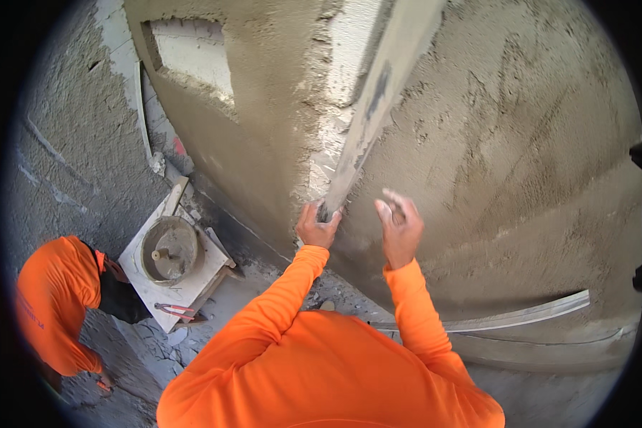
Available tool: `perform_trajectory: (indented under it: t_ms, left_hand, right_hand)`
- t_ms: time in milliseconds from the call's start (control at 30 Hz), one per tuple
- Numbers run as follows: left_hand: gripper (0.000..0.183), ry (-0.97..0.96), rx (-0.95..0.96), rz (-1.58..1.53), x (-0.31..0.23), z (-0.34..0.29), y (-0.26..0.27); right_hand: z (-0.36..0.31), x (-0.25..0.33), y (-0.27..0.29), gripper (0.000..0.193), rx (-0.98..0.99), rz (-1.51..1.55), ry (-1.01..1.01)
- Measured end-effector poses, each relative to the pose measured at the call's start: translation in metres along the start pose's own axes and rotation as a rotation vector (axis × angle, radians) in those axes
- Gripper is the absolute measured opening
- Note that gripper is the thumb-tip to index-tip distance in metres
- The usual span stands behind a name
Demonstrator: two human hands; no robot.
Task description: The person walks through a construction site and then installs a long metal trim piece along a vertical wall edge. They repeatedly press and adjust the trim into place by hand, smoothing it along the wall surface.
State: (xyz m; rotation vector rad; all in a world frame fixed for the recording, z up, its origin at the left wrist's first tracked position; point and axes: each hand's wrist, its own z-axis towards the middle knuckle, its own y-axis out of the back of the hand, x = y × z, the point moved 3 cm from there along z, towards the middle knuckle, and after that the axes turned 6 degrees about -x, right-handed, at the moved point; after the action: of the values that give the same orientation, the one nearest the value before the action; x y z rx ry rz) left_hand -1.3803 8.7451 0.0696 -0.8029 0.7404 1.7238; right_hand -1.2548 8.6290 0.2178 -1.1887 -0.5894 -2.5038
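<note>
A long, flat straightedge (369, 118), smeared with grey mortar, leans along the plastered wall (506, 164) beside a pale unplastered strip (328, 153). My left hand (315, 228) is closed around its lower end, thumb and fingers on either side. To the right, my right hand (401, 232) is raised just in front of the wall, apart from the straightedge. Its thumb and forefinger are spread, the other fingers curl inward, and I see nothing held in it.
At left, a round mortar tub (150, 250) sits on a white board (139, 285) with red-handled pliers (175, 311). Beyond it a person in an orange shirt (57, 299) bends down. A long pale strip (528, 315) lies low at right. Rubble (182, 349) covers the floor.
</note>
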Motion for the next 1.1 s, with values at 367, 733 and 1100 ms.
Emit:
perform_trajectory:
  t_ms: [367,733,1100]
  left_hand:
    - [0.045,-0.082,0.044,0.145,0.003,0.003,-0.002]
    - [0.038,-0.355,0.099,-0.001,-0.064,0.104,0.066]
    - [0.028,-0.351,0.489,0.223,-0.106,0.176,0.092]
  right_hand:
    - [0.089,0.052,-0.056,0.058,0.047,0.198,0.138]
    - [0.094,0.046,-0.057,0.057,0.069,0.315,0.131]
    - [0.101,0.053,-0.042,0.057,0.124,0.230,0.126]
